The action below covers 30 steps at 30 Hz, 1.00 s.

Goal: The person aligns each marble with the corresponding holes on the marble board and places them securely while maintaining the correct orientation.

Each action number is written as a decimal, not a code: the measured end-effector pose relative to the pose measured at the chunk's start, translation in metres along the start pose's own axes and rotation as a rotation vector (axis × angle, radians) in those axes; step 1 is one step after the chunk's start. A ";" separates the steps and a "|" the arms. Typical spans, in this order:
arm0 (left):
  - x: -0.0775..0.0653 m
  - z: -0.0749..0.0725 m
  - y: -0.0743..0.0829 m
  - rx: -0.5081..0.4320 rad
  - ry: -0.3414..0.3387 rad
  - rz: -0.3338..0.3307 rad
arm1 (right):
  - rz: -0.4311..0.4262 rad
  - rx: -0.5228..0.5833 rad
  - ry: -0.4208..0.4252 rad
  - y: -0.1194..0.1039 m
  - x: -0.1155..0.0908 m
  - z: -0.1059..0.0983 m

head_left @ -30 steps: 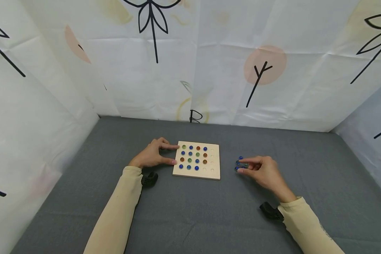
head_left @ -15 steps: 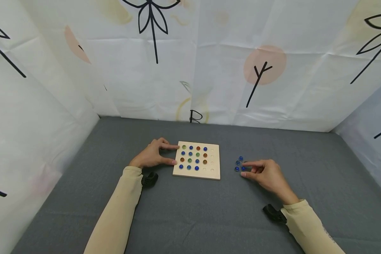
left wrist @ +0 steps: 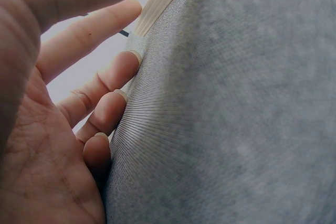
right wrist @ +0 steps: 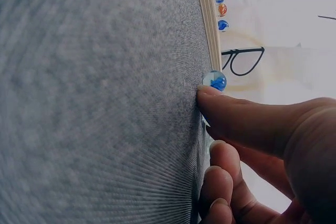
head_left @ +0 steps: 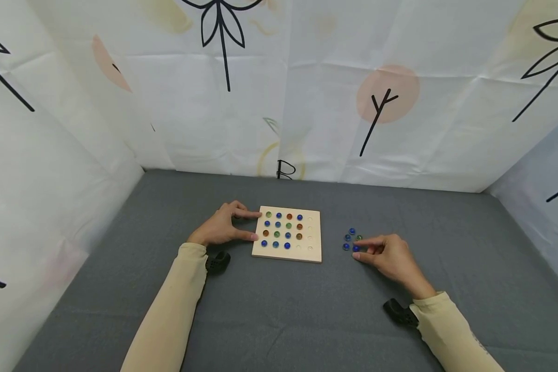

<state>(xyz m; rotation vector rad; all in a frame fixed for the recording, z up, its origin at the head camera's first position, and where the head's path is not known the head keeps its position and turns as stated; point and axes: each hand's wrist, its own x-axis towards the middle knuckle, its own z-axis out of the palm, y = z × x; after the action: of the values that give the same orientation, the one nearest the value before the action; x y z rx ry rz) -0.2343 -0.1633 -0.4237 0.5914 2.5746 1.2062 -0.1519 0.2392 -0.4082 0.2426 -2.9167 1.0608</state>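
Blue marble (head_left: pixel 356 248) is right of the board, pinched between the right hand's (head_left: pixel 391 253) thumb and index finger, other fingers curled in. Loose marbles (head_left: pixel 347 237), blue plus one green, sit just left and far of it on the desk (head_left: pixel 279 315). Wooden board (head_left: pixel 304 254) lies between both hands, rows of marbles in it. Left hand (head_left: pixel 223 226): spread, thumb and index fingertips touching the board's left edge.
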 end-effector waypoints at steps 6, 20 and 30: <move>0.000 -0.001 -0.001 -0.001 0.002 -0.004 | 0.001 -0.011 0.005 -0.001 0.000 0.001; 0.000 0.000 -0.001 0.007 0.005 -0.005 | 0.004 0.006 0.005 0.001 0.000 0.000; 0.001 -0.001 -0.002 -0.006 0.003 -0.004 | -0.015 0.051 0.040 -0.002 0.000 -0.003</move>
<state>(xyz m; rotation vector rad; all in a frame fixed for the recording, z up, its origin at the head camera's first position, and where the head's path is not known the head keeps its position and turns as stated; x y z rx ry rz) -0.2359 -0.1643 -0.4250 0.5838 2.5724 1.2139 -0.1514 0.2396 -0.4049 0.2405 -2.8508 1.1257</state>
